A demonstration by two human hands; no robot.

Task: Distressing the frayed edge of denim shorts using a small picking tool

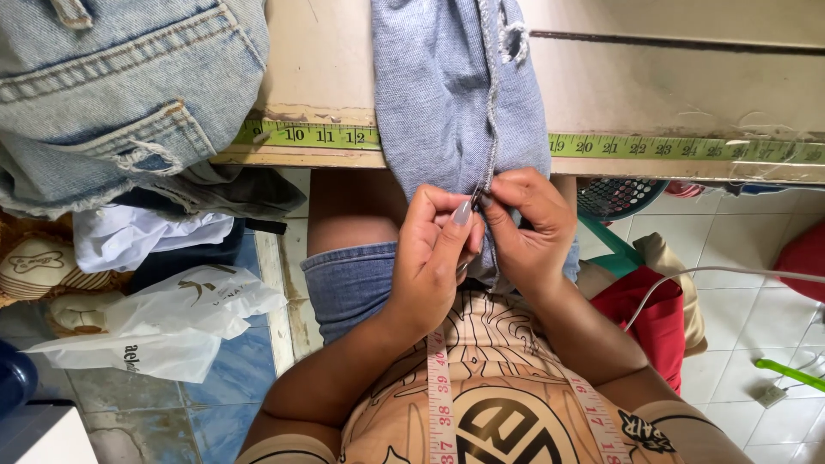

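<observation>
Denim garment (447, 94), pale blue with frayed seam, hangs pinched in left hand (430, 258) and right hand (528, 228) grips.

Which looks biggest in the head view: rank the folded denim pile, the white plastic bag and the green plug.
1. Folded pale-blue denim pile, though it lies nearest the camera.
2. Crumpled white plastic bag.
3. Small green plug.

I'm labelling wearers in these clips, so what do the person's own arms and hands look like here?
Both forearms are bare; short beige sleeves with dark trim show only at the bottom edge. The left hand has long nails painted grey. The right hand shows no ring or watch. A pink measuring tape hangs round the neck over a beige shirt with a black print.
</observation>
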